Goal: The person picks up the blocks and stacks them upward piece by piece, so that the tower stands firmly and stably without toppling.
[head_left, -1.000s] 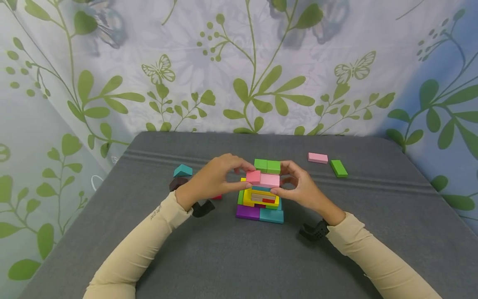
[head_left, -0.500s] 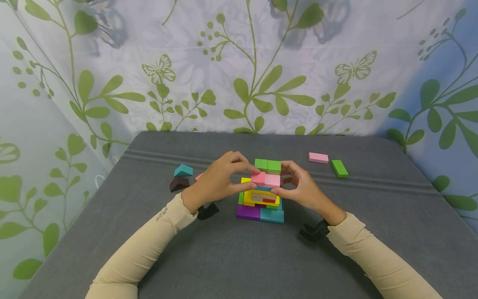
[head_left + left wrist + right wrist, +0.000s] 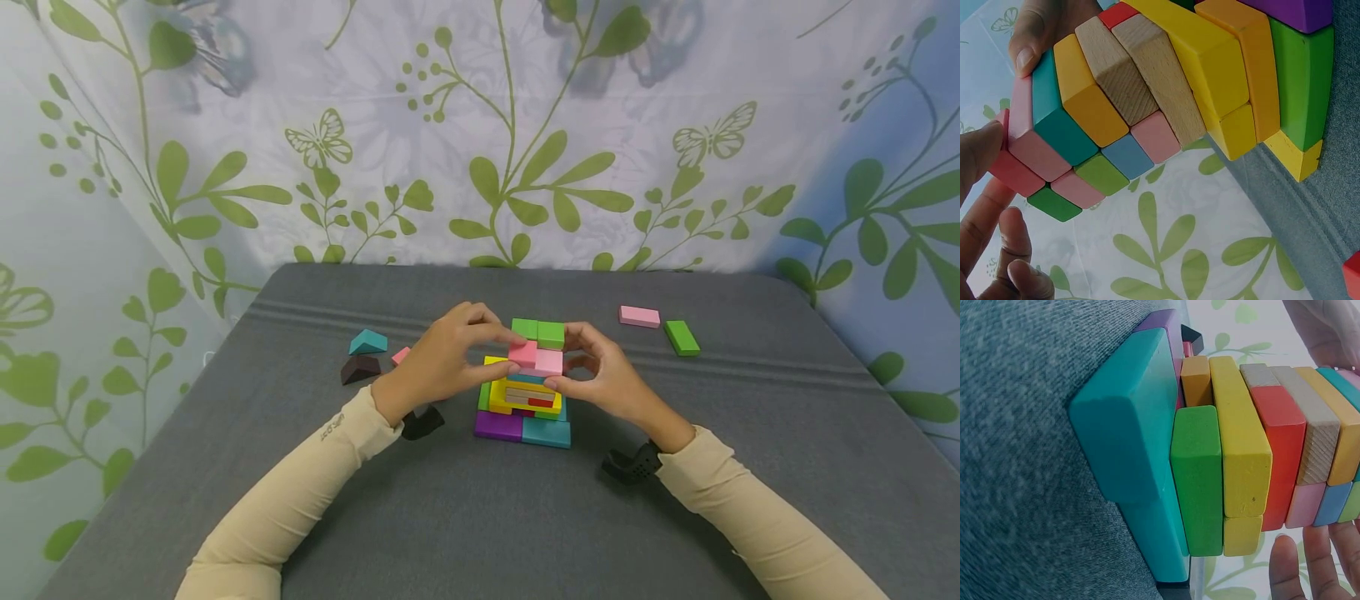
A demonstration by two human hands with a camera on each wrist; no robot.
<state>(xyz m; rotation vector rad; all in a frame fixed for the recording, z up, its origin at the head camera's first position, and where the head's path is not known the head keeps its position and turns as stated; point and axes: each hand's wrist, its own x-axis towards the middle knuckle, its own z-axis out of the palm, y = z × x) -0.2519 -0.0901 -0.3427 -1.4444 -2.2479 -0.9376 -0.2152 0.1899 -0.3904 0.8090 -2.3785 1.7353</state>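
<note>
A tower of coloured wooden blocks (image 3: 546,432) stands in the middle of the table. My left hand (image 3: 442,354) pinches a coral-pink block (image 3: 522,356) between thumb and fingers at the tower's upper left. That block meets a light pink block (image 3: 551,364) at the top; in the left wrist view, it lies against the pink one's upper face. My right hand (image 3: 603,375) holds the tower's upper right side, thumb at the front and fingers behind. Two light green blocks (image 3: 538,333) show at the top rear. My fingertips behind the tower are partly hidden in the head view.
Left of the tower lie a teal triangular block (image 3: 368,342), a dark brown block (image 3: 361,369) and a coral piece (image 3: 401,356) partly behind my left hand. A pink block (image 3: 639,317) and a green block (image 3: 682,338) lie at the back right. Patterned cloth hangs behind the table.
My left hand has shifted slightly to the right, carrying the coral-pink block over more of the light pink one. My right hand has stayed in place.
</note>
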